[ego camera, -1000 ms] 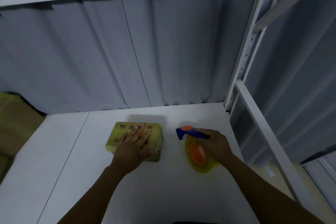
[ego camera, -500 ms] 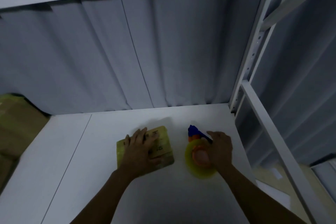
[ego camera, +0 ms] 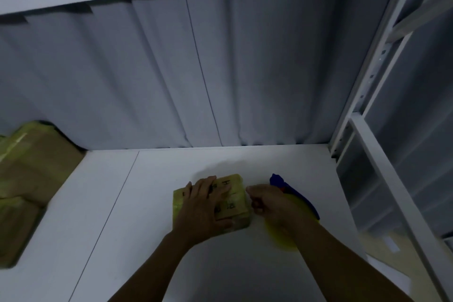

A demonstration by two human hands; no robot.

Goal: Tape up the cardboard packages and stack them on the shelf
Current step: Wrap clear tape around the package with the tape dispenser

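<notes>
Package (ego camera: pixel 235 195) lies on the shelf (ego camera: pixel 137 215), near the middle of the board, under your left hand (ego camera: pixel 203 206), whose fingers rest straight and flat on its top. Your right hand (ego camera: pixel 269 206) curls round the tape gun (ego camera: pixel 296 195), just beside the package's right edge. A stack (ego camera: pixel 31 166) of boxes sits far left.

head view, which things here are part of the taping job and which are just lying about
In the job: small cardboard package, pressed by the left hand; tape dispenser, gripped by the right hand; white shelf; taped packages stacked at left.
Just there: grey curtain; shelf upright.
</notes>
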